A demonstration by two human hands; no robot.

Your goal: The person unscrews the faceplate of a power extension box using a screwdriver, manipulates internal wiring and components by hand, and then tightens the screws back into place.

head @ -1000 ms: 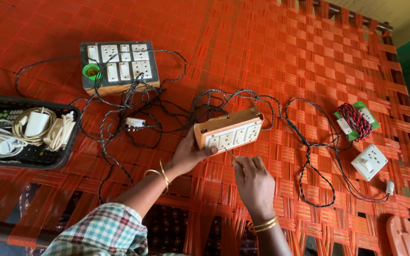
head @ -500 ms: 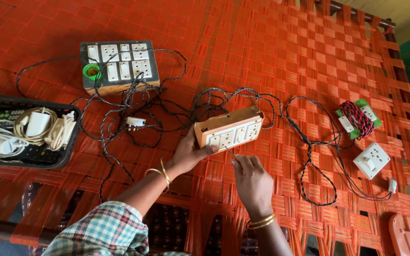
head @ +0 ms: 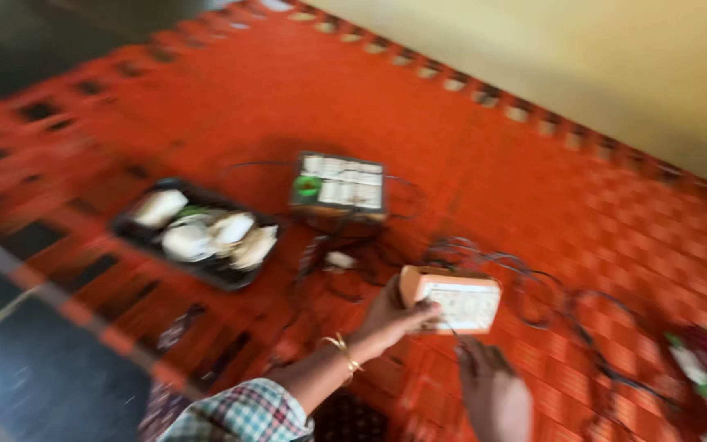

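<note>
The left hand (head: 394, 315) grips the left end of the orange switch box (head: 452, 299), near-centre on the woven bed (head: 533, 164): probably light, rigid, wire-tethered; right hand (head: 493, 393) loosely open below.

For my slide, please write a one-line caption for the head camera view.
Blurred view: left hand holds an orange switch box on a woven orange surface; right hand beside it.

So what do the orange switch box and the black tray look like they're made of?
Orange switch box: probably wood or plastic with a pale, matte faceplate; blur hides any grain, so I can't tell which. Black tray: likely moulded plastic, judging by its thin raised rim and even dark colour.
</note>
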